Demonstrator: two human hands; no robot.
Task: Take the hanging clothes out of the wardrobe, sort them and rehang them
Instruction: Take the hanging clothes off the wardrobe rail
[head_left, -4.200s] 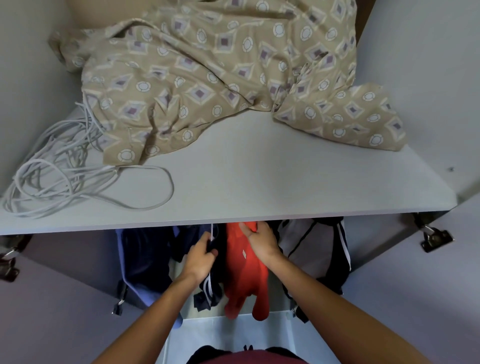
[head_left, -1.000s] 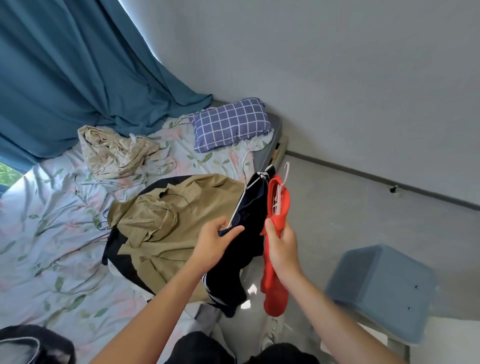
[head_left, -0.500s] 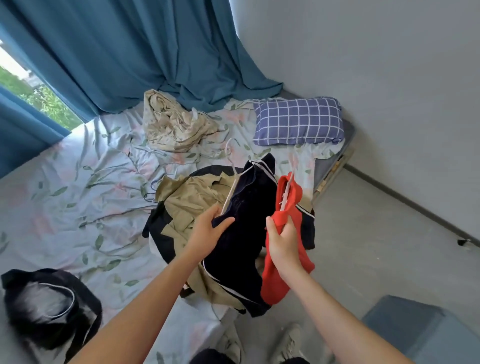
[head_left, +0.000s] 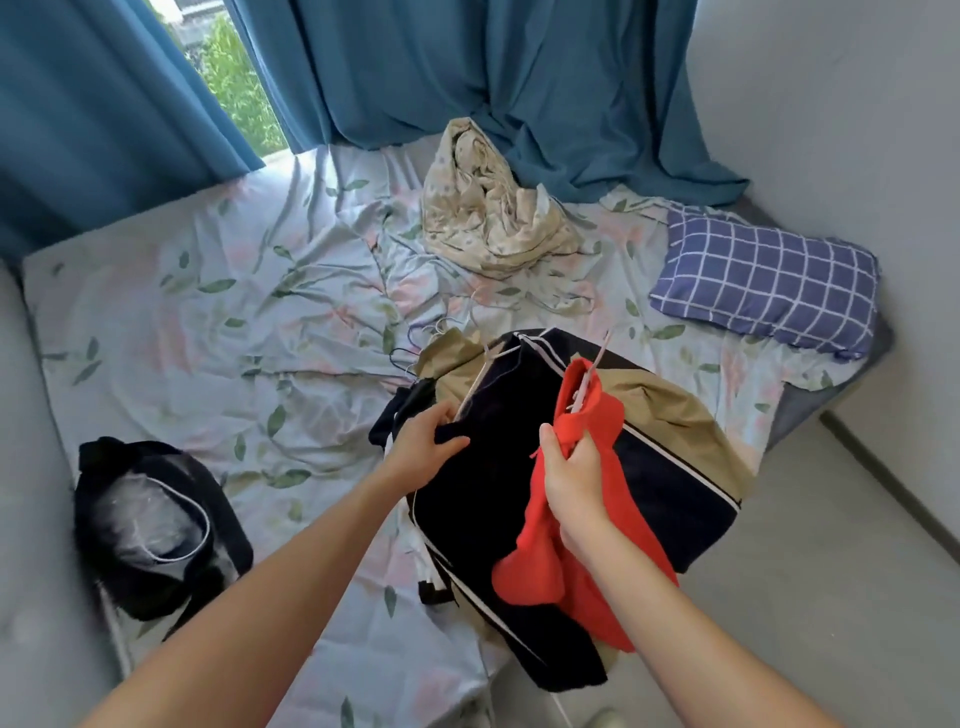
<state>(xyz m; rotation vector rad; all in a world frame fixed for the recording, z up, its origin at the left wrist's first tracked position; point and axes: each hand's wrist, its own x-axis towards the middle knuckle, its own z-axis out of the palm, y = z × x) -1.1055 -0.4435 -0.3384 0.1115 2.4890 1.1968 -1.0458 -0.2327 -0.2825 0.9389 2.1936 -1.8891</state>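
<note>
Left hand (head_left: 423, 447) grips a dark navy garment (head_left: 509, 467) at its upper edge, thumb curled over the soft matte fabric, fingers tucked behind. The garment has thin white piping along its seams and still sits on a pale thin hanger (head_left: 475, 384), whose rod slants up from the hand. Right hand (head_left: 571, 480) pinches a bright red garment (head_left: 550, 551) near its top; the fingers are curled round the cloth and the lower part of its light pink hanger (head_left: 592, 371). The red fabric looks smooth and hangs in rounded folds below the wrist.

Both forearms reach forward from the bottom of the frame, bare, elbows low, hands near each other over the bed's near right corner. Both garments are held just above a heap on the bed: a khaki jacket (head_left: 670, 405), stiff-looking weave, crumpled, with more dark cloth under it. A few thin wire hangers (head_left: 415, 353) poke out at the heap's far left.

The bed sheet (head_left: 234, 312) is pale blue with a leaf-and-flower print, wrinkled. A cream patterned cloth (head_left: 488, 218) is bunched near the curtain. A purple pillow (head_left: 763, 283) with a white grid lies far right. A black bag (head_left: 150, 525) with a shiny grey lining sits open at the left edge. Teal curtains (head_left: 519, 78) hang in heavy folds behind. Grey floor (head_left: 831, 571) at right.
</note>
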